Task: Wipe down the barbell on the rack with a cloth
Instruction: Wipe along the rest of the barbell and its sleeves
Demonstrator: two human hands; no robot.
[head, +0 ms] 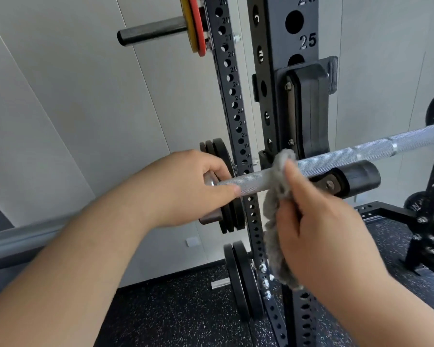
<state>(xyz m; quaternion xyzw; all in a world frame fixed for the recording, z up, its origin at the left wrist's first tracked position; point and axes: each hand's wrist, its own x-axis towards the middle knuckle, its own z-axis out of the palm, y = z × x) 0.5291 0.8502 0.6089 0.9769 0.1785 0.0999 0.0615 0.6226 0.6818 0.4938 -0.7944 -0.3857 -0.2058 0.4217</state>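
Now, left hand (186,186) gripping barbell (323,159), right hand (318,229) pinching cloth (273,234) draped over it

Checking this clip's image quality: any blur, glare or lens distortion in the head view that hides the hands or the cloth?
Head view: wide-angle bending tilts the rack upright; the left hand and right hand have slightly soft edges, likely motion blur; the cloth and the faintly shiny barbell are readable; lighting is even, with no harsh glare.
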